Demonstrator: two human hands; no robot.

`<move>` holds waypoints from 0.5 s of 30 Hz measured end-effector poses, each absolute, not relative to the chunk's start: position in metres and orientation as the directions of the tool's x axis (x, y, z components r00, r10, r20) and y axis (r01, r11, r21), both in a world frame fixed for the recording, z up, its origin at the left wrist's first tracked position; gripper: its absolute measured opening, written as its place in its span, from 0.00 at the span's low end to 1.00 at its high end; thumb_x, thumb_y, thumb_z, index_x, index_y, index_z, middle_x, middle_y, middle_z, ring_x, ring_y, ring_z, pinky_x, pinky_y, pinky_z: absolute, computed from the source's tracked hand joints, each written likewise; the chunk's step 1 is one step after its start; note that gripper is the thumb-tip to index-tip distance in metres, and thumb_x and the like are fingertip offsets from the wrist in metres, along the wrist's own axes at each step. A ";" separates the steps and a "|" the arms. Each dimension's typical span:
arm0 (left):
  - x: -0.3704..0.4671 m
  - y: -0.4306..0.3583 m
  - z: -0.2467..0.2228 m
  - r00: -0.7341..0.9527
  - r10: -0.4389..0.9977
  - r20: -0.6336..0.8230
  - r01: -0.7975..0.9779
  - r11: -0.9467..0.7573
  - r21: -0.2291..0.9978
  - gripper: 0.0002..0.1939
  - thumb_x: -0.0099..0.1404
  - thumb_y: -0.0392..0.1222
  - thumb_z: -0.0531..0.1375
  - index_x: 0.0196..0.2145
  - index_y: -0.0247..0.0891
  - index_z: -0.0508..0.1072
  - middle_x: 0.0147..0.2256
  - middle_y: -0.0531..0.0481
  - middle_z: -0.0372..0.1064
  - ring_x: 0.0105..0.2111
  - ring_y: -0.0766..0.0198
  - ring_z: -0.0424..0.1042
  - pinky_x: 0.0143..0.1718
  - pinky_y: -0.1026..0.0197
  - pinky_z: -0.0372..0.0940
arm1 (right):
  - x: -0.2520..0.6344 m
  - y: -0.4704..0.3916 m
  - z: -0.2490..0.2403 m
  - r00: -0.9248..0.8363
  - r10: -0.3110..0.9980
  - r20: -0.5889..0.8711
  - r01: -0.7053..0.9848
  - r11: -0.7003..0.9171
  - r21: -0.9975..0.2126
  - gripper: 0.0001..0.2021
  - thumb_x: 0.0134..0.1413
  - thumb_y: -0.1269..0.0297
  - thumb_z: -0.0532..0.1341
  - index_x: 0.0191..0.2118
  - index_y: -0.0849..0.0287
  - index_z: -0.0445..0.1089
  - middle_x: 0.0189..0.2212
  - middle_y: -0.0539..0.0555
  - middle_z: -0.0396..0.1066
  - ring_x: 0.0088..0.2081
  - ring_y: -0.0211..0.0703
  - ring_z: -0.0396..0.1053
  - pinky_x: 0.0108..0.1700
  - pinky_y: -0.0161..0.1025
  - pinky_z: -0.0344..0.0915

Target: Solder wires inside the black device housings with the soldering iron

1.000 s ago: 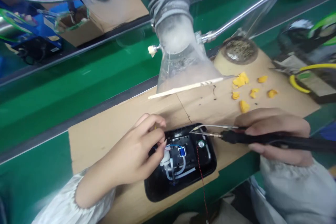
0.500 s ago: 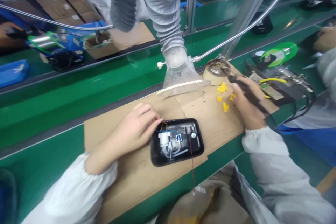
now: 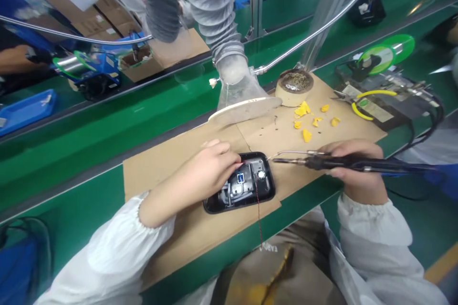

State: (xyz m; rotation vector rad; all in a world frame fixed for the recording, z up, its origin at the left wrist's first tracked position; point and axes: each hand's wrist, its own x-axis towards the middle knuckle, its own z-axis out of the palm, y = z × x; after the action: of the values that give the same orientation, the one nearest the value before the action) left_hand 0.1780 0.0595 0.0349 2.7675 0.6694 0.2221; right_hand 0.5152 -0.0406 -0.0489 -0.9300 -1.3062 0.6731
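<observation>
A black plastic housing lies open side up on the cardboard, with a small blue board and pale tubing inside. My left hand reaches over its upper left part, thumb and fingertips pinched on a thin red wire, mostly hidden. In my right hand is a soldering iron with a thin metal feed tube along it. The iron points left, its tip close to the housing's upper right edge. A dark red wire hangs from the housing over the front edge.
A fume extraction hood hangs beyond the housing. To its right stand a round tip-cleaning pot, yellow scraps, yellow-handled pliers and a green solder reel. A blue tray is at far left.
My right hand has brought the soldering iron from the pot down and left towards the housing. My left hand has shifted right, further over the housing, still pinching.
</observation>
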 end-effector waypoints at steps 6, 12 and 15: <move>0.184 0.073 0.037 0.901 0.417 -0.122 0.430 -0.815 0.389 0.18 0.77 0.44 0.50 0.42 0.39 0.79 0.32 0.49 0.60 0.35 0.60 0.61 0.39 0.58 0.57 | 0.493 -0.034 -0.037 -0.193 0.801 0.566 0.084 0.588 -0.804 0.16 0.46 0.76 0.72 0.43 0.57 0.78 0.32 0.53 0.79 0.32 0.44 0.79 0.34 0.37 0.77; 0.185 0.084 0.033 0.910 0.387 -0.151 0.415 -0.821 0.393 0.18 0.76 0.44 0.51 0.37 0.36 0.78 0.32 0.49 0.57 0.35 0.59 0.58 0.39 0.56 0.55 | 0.497 -0.030 -0.030 -0.175 0.827 0.535 -0.028 0.539 -0.842 0.18 0.47 0.80 0.70 0.46 0.60 0.77 0.33 0.57 0.78 0.33 0.45 0.77 0.34 0.40 0.75; 0.186 0.088 0.030 0.918 0.371 -0.143 0.396 -0.818 0.417 0.17 0.76 0.43 0.51 0.37 0.34 0.76 0.33 0.48 0.58 0.35 0.59 0.58 0.39 0.56 0.55 | 0.495 -0.022 -0.027 -0.264 0.791 0.552 -0.012 0.570 -0.822 0.20 0.47 0.82 0.69 0.47 0.62 0.76 0.32 0.56 0.77 0.32 0.43 0.76 0.33 0.38 0.74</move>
State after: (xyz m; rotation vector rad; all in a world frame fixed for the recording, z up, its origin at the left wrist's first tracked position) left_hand 0.1865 0.0884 0.0302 2.6292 0.5549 -0.0768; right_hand 0.4946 -0.0217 -0.0270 -0.6585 -1.6710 0.8842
